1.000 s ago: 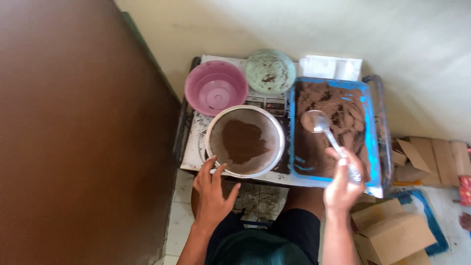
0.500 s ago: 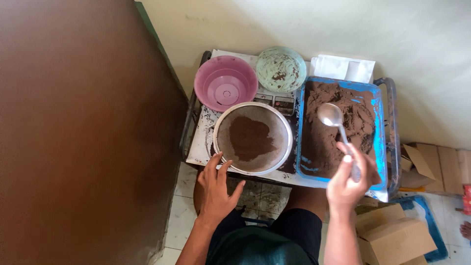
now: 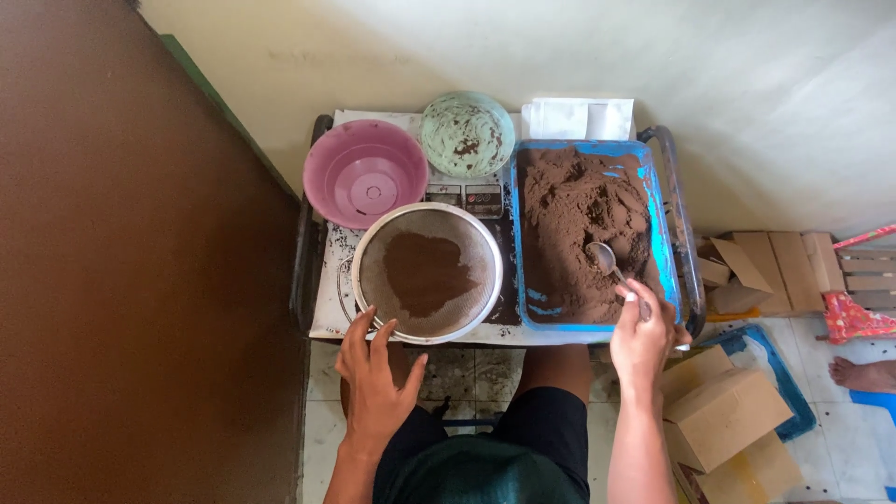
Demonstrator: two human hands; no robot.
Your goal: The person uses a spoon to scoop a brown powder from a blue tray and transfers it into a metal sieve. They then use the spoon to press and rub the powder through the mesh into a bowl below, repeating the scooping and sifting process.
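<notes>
Your right hand (image 3: 642, 338) is closed around the handle of a metal spoon (image 3: 611, 265), and the spoon's long axis runs from your grip up toward eleven o'clock, so the bowl sits dipped into the near edge of the brown powder (image 3: 579, 224) heaped in the blue tray (image 3: 665, 245). The powder is therefore directly ahead of that hand, at about twelve o'clock from it, and the right hand is by far the nearer of the two to it.

The round metal sieve (image 3: 427, 273) lies at roughly nine o'clock from the spoon, just beside the tray's left wall, with a dark patch of powder already lying in its mesh. Your left hand (image 3: 375, 371) rests with fingers spread and loosely open, the fingertips touching the sieve's near rim at about seven o'clock; it grips nothing that you can see.

Beyond the sieve, at eleven o'clock, stands an empty pink bowl (image 3: 366, 173), and at one o'clock from it a pale green bowl (image 3: 468, 133) smeared with brown. White folded paper (image 3: 579, 119) lies behind the tray. Cardboard boxes (image 3: 723, 415) sit on the floor at your right, near four o'clock.
</notes>
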